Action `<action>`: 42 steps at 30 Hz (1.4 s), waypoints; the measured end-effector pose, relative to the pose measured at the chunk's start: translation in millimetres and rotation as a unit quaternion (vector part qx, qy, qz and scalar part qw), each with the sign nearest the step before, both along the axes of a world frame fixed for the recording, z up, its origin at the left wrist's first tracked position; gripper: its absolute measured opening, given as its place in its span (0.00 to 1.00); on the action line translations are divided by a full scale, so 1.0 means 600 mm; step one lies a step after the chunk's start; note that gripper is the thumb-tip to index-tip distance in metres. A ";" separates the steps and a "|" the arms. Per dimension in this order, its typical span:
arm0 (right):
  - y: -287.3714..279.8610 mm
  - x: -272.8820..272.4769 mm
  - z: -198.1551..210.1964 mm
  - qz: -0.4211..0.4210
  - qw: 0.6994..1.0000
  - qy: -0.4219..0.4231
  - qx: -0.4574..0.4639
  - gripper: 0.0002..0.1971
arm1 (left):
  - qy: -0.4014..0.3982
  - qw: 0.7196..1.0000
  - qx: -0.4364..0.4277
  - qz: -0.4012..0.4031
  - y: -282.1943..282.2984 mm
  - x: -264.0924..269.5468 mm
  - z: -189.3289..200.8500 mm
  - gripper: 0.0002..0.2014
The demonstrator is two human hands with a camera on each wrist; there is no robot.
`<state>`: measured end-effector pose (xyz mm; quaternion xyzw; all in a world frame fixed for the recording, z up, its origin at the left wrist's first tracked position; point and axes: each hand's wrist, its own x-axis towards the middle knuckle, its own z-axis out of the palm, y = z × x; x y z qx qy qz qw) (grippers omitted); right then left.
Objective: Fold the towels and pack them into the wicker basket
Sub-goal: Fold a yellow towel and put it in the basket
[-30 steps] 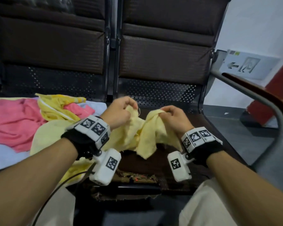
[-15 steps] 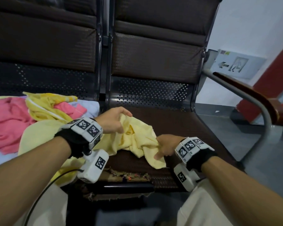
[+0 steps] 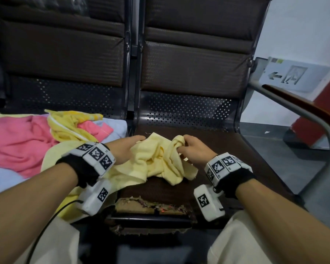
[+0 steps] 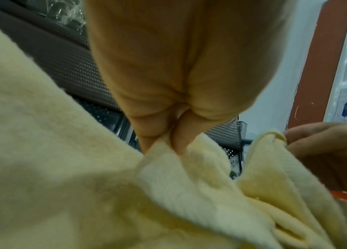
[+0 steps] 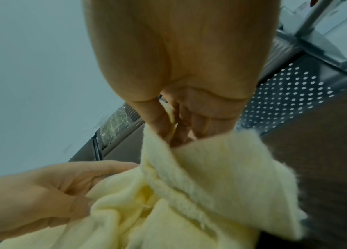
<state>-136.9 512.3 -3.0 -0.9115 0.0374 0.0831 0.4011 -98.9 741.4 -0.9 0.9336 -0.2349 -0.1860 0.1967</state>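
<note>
Right now your pale yellow towel (image 3: 156,164) lies bunched at the centre of the frame on the brown seat (image 3: 227,149), strung left to right between your two hands. Your left hand (image 3: 126,147) pinches its upper-left edge between thumb and fingers; your right hand (image 3: 192,149), fingers curled, grips a rolled corner to the right, both equally near. To flatten it, you'd likely draw the hands apart along that line.
</note>
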 end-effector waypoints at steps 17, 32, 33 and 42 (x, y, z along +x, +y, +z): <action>0.069 0.028 0.029 -0.062 0.927 -0.027 0.370 0.10 | 0.025 0.907 -0.318 0.275 0.008 0.045 0.015 0.22; 0.040 0.020 0.023 0.091 0.956 -0.229 -0.160 0.06 | 0.133 0.859 -0.402 0.287 -0.014 0.009 0.028 0.04; 0.041 0.017 0.030 0.118 0.951 -0.253 -0.135 0.05 | 0.127 0.863 -0.392 0.293 -0.011 0.008 0.028 0.03; 0.061 0.011 0.031 0.084 0.954 -0.288 0.016 0.06 | 0.170 0.848 -0.440 0.240 -0.022 -0.013 0.025 0.11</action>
